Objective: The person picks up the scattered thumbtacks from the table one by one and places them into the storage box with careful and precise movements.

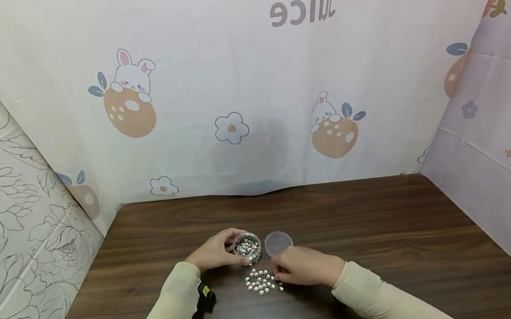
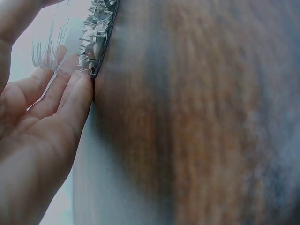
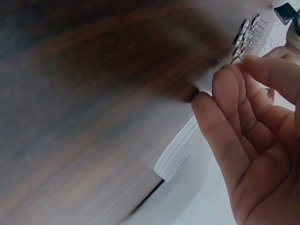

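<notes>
My left hand [image 1: 219, 250] is curled around the side of a round clear jar [image 1: 258, 243], which stands on the table with many silver thumbtacks [image 1: 246, 247] inside. In the left wrist view, the fingers [image 2: 75, 96] wrap the jar's wall near its base, and the tacks [image 2: 96, 37] show through the plastic. To the jar's right lies a round translucent lid [image 1: 278, 242]. Loose thumbtacks [image 1: 259, 282] lie in a group in front of the jar, points up. At their right edge, my right hand [image 1: 306, 266] pinches a thumbtack between thumb and forefinger, mostly hidden by the fingertips.
The dark wood table [image 1: 367, 220] extends around the hands. Behind it hangs a pale printed curtain [image 1: 263, 71], with more printed cloth at both sides. A black strap piece with a yellow mark [image 1: 206, 296] sits at the left wrist.
</notes>
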{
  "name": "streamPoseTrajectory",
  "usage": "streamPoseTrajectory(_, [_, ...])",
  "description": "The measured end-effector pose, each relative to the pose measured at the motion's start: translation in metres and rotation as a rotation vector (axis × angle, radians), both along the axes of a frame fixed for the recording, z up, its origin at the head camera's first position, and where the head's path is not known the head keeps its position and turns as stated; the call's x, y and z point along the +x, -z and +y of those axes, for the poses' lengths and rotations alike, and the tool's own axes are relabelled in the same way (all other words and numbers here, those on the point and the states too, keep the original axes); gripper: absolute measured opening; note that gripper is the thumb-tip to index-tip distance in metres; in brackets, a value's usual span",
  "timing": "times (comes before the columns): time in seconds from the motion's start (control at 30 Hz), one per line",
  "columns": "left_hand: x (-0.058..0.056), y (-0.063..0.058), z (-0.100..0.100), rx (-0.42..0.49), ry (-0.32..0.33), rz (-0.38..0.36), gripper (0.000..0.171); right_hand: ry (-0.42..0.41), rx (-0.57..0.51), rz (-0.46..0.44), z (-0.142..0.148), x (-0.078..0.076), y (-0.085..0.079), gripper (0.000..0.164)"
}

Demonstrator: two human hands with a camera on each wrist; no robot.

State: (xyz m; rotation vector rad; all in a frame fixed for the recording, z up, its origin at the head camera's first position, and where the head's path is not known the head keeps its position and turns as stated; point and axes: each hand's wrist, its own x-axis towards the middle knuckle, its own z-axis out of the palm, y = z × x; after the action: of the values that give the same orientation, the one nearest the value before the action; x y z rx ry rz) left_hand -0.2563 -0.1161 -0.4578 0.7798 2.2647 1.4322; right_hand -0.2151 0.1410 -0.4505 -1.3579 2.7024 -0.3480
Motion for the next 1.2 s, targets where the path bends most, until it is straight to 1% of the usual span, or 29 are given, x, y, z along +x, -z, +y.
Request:
streamPoseTrajectory(0.3, [0.002,-0.002,0.000,-0.031,-0.011,0.007,0.065,-0.006,-0.013,-0.061,0.000,-0.003,-0.001,0.016])
streamPoseTrajectory(0.47, [0.002,-0.002,0.000,-0.028,-0.012,0.003,0.064,-0.006,-0.056,-0.077,0.000,-0.005,-0.002,0.012])
streamPoseTrajectory(0.6, [0.002,-0.001,0.000,-0.041,-0.019,0.010,0.064,0.001,-0.084,-0.089,-0.001,-0.007,-0.004,0.011])
streamPoseTrajectory(0.7, [0.001,-0.001,0.000,-0.033,-0.015,0.008,0.063,0.009,-0.102,-0.079,-0.001,-0.010,-0.005,0.010])
streamPoseTrajectory(0.93, [0.001,-0.002,0.000,-0.017,-0.011,-0.003,0.064,0.028,-0.180,-0.001,-0.007,-0.013,-0.009,0.007])
streamPoseTrajectory(1.2, [0.001,-0.002,0.000,0.000,0.002,-0.010,0.064,0.086,-0.230,0.069,-0.018,-0.017,-0.009,0.005])
